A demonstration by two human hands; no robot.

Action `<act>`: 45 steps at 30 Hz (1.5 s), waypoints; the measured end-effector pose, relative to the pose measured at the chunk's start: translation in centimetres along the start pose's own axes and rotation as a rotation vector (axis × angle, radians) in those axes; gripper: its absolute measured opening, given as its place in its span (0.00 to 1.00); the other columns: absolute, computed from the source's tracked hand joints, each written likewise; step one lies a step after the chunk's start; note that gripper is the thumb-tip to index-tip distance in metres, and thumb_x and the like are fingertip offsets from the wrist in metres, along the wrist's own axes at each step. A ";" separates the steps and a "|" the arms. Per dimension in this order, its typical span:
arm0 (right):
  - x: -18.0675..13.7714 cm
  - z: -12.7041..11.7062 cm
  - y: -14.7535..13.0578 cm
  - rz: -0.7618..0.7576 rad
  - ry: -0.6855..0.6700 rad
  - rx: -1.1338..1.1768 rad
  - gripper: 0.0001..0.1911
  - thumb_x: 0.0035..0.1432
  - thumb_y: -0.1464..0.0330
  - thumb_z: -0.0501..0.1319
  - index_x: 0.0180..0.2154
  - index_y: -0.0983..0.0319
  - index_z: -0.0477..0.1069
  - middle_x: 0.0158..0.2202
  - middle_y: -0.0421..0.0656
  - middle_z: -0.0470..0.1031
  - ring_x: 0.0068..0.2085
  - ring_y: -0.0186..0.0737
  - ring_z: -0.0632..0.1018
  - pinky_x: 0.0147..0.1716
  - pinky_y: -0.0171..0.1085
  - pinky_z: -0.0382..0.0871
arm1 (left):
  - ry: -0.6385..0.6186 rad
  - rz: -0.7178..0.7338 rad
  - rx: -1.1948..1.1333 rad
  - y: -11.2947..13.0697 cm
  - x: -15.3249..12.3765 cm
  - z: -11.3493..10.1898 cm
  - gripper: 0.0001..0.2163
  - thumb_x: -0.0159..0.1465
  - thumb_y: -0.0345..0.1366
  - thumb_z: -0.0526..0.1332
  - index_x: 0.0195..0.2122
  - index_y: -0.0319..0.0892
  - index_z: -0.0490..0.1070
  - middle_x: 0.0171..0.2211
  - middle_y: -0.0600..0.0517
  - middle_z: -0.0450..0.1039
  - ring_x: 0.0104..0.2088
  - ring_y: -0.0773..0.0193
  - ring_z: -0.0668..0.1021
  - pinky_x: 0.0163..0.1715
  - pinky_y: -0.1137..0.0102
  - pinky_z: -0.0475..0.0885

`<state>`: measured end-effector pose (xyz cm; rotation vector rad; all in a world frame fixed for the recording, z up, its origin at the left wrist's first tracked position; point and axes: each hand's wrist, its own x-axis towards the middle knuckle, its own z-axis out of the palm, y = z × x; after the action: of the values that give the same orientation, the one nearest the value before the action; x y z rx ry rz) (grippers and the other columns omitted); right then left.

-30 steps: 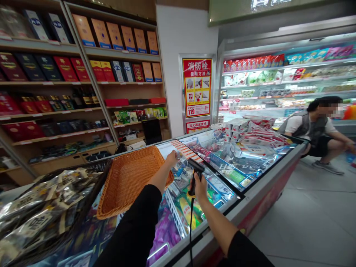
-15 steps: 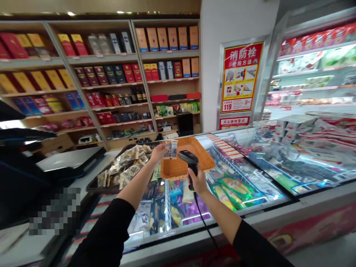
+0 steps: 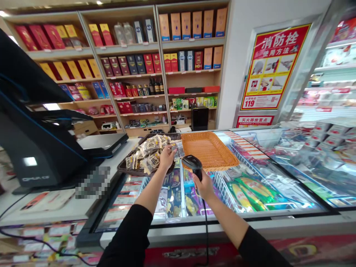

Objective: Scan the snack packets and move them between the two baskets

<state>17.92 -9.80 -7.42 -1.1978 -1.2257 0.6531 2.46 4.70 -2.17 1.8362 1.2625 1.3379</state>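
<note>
My left hand (image 3: 167, 157) is closed on a small clear packet (image 3: 178, 149), held between the two baskets. Its print is too blurred to read. Just left of that hand, a dark basket (image 3: 122, 165) is heaped with small snack packets (image 3: 151, 146). In my right hand (image 3: 205, 184) is a black barcode scanner (image 3: 192, 163), fingers wrapped round its handle and the head turned toward the packet. From the handle a cable (image 3: 206, 226) hangs down the freezer front. The orange wicker basket (image 3: 208, 150) behind the scanner holds nothing that I can see.
Both baskets rest on the glass top of a chest freezer (image 3: 222, 222) with bagged goods inside. At left stand a black checkout terminal (image 3: 41, 148) and a scale (image 3: 102, 142) on a counter. Shelves of boxes (image 3: 133, 65) line the back wall.
My view has swung left, showing more of the checkout terminal. The left hand with the packet has moved from the orange basket's edge toward the dark basket; the scanner stays in my right hand.
</note>
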 end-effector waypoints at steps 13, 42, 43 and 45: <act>0.1 0.3 1.5 -0.064 0.012 -0.076 0.13 0.56 0.57 0.56 0.32 0.60 0.66 0.14 0.35 0.66 0.15 0.36 0.69 0.19 0.33 0.61 | 0.008 -0.022 0.053 -0.3 -0.1 0.2 0.16 0.59 0.42 0.58 0.45 0.40 0.65 0.31 0.49 0.76 0.31 0.63 0.77 0.29 0.73 0.68; -0.4 0.3 1.9 -0.096 -0.006 -0.021 0.14 0.57 0.56 0.56 0.30 0.60 0.66 0.14 0.35 0.65 0.15 0.36 0.68 0.17 0.33 0.61 | 0.022 0.020 0.833 -0.6 0.1 -13.8 0.23 0.61 0.28 0.48 0.56 0.51 0.62 0.57 0.52 0.64 0.62 0.57 0.57 0.60 0.53 0.45; -0.3 0.3 2.0 -0.096 -0.004 -0.019 0.14 0.57 0.56 0.56 0.30 0.60 0.65 0.14 0.35 0.65 0.15 0.36 0.68 0.18 0.33 0.61 | 0.029 0.028 0.807 -0.4 0.2 -13.8 0.23 0.62 0.30 0.47 0.57 0.50 0.61 0.57 0.52 0.63 0.62 0.57 0.58 0.60 0.53 0.45; -0.3 0.2 2.0 -0.091 0.000 -0.002 0.14 0.58 0.56 0.55 0.29 0.60 0.64 0.14 0.35 0.65 0.16 0.36 0.68 0.17 0.33 0.61 | 0.104 0.106 0.742 0.5 -0.3 -13.8 0.21 0.63 0.34 0.46 0.58 0.49 0.60 0.58 0.51 0.63 0.61 0.57 0.60 0.59 0.57 0.50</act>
<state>18.03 -9.35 -9.44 -1.1371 -1.2738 0.5846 -10.17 2.83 3.19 2.3599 1.9202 1.1005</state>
